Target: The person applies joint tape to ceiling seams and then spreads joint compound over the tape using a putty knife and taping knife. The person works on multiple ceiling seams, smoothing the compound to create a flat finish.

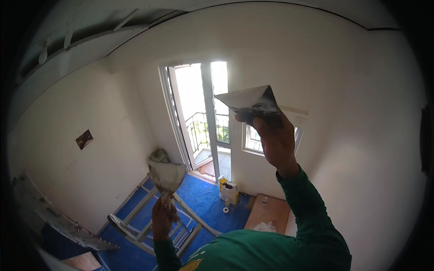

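My left hand (163, 219) is closed round the handle of a wide putty knife (167, 177), held upright at lower middle. A greyish lump of putty (158, 156) sits at the top edge of its blade. Raised higher, on the right, my right hand (276, 143) grips a broad, flat filling blade (253, 100) between thumb and fingers. Its face is pale grey toward the upper edge and dark near the fingers. The blade is apart from the putty knife, and in the view it overlaps the pale wall (289, 58) and part of the window.
Below my left hand stands a metal stepladder (194, 219) on blue floor sheeting (199, 189). A white and yellow bag (229, 193), a tape roll (225, 210) and a brown board (275, 212) lie farther right. Beyond are a glazed door (205, 108) and a small window (253, 140).
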Action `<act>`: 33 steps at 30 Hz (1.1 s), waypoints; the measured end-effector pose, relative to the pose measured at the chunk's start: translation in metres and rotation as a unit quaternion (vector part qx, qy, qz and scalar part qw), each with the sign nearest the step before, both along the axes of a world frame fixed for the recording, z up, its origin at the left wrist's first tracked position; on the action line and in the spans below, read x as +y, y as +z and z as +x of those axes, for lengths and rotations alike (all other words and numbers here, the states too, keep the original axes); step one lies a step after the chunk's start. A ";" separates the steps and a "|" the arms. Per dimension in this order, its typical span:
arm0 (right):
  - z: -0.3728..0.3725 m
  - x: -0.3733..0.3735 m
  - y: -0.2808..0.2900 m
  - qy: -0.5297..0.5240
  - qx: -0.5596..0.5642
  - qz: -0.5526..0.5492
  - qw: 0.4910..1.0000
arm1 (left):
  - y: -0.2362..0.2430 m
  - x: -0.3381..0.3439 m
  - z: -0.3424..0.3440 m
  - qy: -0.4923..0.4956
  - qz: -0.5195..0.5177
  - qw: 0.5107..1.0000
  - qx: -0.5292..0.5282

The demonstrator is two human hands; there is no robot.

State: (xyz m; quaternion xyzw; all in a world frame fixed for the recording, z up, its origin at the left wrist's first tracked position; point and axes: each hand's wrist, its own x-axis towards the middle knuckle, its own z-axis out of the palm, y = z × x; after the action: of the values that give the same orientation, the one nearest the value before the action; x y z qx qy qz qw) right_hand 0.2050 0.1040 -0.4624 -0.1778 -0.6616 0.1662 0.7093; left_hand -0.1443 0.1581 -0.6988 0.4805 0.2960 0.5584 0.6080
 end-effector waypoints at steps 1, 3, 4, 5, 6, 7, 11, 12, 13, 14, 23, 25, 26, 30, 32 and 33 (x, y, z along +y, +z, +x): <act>-0.007 0.009 -0.024 0.012 -0.014 -0.014 1.000 | 0.016 -0.007 0.015 -0.070 -0.020 0.996 -0.045; -0.013 0.013 -0.058 -0.038 -0.063 -0.055 0.996 | 0.043 -0.021 0.043 -0.154 0.025 0.987 -0.048; -0.011 0.014 -0.066 -0.028 -0.116 -0.013 0.993 | 0.053 -0.027 0.052 -0.175 0.020 0.982 -0.064; -0.013 0.016 -0.074 -0.028 -0.146 -0.003 0.989 | 0.062 -0.031 0.057 -0.185 0.020 0.981 -0.046; -0.011 0.016 -0.080 -0.027 -0.176 0.041 0.983 | 0.068 -0.034 0.063 -0.198 0.018 0.980 -0.033; -0.009 0.015 -0.085 -0.035 -0.208 0.067 0.975 | 0.072 -0.036 0.066 -0.215 0.015 0.976 -0.020; 0.011 0.009 -0.104 -0.094 -0.332 -0.028 0.938 | 0.074 -0.044 0.066 -0.214 0.009 0.976 0.023; 0.017 0.011 -0.108 -0.127 -0.375 -0.067 0.916 | 0.073 -0.046 0.065 -0.212 0.014 0.977 0.030; 0.025 0.012 -0.110 -0.138 -0.388 -0.079 0.908 | 0.072 -0.047 0.063 -0.211 0.018 0.977 0.038; 0.033 0.014 -0.111 -0.153 -0.419 -0.120 0.887 | 0.070 -0.048 0.063 -0.216 0.044 0.975 0.026; 0.011 -0.019 -0.150 0.330 0.274 -0.492 0.758 | 0.040 -0.036 0.094 0.159 0.411 0.811 0.385; 0.012 -0.020 -0.150 0.308 0.315 -0.490 0.752 | 0.028 -0.031 0.095 0.150 0.452 0.782 0.402; 0.014 -0.021 -0.148 0.306 0.331 -0.487 0.748 | 0.023 -0.028 0.091 0.138 0.468 0.773 0.407; 0.024 -0.026 -0.136 0.277 0.298 -0.428 0.807 | 0.014 -0.008 0.061 0.109 0.468 0.730 0.486; 0.025 -0.024 -0.135 0.227 0.242 -0.349 0.876 | 0.013 -0.007 0.054 -0.047 0.174 0.917 0.356; 0.025 -0.022 -0.137 0.134 0.136 -0.291 0.937 | 0.013 -0.009 0.054 -0.120 -0.007 0.953 0.280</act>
State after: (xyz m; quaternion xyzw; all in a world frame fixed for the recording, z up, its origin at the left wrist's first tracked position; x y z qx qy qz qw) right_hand 0.2302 0.0818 -0.5990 -0.2622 -0.4992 0.4676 0.6808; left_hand -0.0907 0.1488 -0.6854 0.6453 0.3979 0.3223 0.5669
